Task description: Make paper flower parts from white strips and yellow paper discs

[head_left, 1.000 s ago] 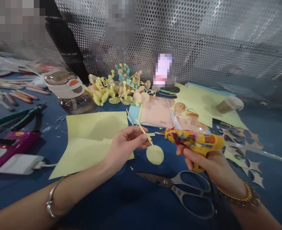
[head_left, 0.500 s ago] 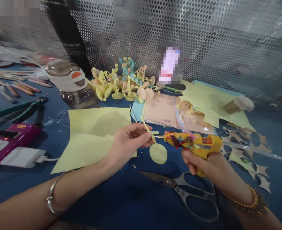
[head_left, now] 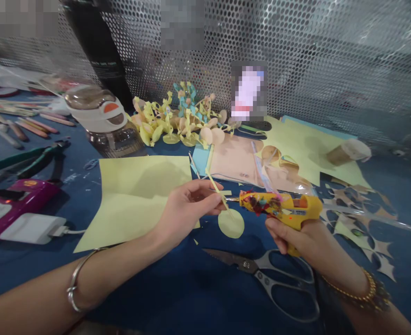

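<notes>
Now, right hand (head_left: 296,237) clenches a glue gun (head_left: 278,205), left hand (head_left: 186,209) pinches a paper strip (head_left: 215,187)

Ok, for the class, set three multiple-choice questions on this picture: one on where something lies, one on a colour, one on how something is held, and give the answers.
1. Where do the scissors lie?
A. On the blue work surface, nearer the person than the paper disc
B. On the yellow paper sheet
C. On top of the pliers

2. What colour is the bangle on the left wrist?
A. Gold
B. Red
C. Silver

3. How is the hot glue gun placed?
A. Lying beside the scissors
B. Gripped in the right hand
C. Standing on the yellow paper sheet

Answers:
1. A, the scissors rest directly on the blue surface.
2. C, the band shows a silvery metal.
3. B, the fingers wrap its handle, while the left hand holds a yellow paper strip.
</notes>
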Action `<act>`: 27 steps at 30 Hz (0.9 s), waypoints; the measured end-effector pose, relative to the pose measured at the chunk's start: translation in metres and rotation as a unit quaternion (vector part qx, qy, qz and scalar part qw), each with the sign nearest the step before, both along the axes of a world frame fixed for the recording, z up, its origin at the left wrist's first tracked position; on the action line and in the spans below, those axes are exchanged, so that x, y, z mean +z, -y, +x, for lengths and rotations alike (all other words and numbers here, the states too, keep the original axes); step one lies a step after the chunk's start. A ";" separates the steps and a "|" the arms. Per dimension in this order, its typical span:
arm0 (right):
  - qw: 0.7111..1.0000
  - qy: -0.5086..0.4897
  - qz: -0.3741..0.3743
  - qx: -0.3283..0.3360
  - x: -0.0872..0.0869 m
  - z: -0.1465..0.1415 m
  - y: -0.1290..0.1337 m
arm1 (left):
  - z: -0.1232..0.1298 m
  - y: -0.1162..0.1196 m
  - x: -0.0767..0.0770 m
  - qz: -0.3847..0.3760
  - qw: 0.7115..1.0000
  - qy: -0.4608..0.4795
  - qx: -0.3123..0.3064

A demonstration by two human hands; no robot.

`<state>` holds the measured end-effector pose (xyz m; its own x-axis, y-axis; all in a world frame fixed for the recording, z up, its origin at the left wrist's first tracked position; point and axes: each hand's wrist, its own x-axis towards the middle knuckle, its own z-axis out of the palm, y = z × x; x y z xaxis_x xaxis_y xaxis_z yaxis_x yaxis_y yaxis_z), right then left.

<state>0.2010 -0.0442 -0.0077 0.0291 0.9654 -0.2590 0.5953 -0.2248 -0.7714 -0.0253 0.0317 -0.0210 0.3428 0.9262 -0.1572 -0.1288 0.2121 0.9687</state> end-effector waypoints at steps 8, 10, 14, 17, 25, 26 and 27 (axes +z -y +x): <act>1.000 -0.001 -0.003 -0.002 0.002 -0.001 -0.002 | -0.001 0.000 -0.002 -0.005 1.000 0.027 -0.008; 1.000 0.001 -0.008 -0.001 0.002 -0.001 -0.001 | -0.001 0.000 -0.001 -0.008 1.000 0.026 -0.005; 1.000 0.029 0.001 0.002 -0.001 0.001 0.000 | 0.000 0.000 0.001 -0.012 1.000 0.028 -0.004; 0.997 0.077 0.018 -0.002 -0.004 0.004 -0.001 | 0.000 0.000 0.001 -0.011 1.000 0.027 -0.003; 0.993 0.024 0.081 -0.078 0.032 0.030 0.011 | -0.001 -0.001 -0.001 -0.012 1.000 0.016 -0.005; 0.987 0.004 0.113 -0.112 0.037 0.037 0.018 | -0.001 -0.001 -0.001 -0.013 1.000 0.014 -0.002; 0.980 -0.017 0.144 -0.136 0.041 0.045 0.026 | -0.001 -0.001 -0.001 -0.015 1.000 0.013 -0.002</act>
<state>0.2465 -0.0704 0.0335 0.2909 0.9566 0.0181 0.5162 -0.1410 -0.8447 -0.0267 0.0325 -0.0218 0.3504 0.9200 -0.1753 -0.1530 0.2409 0.9584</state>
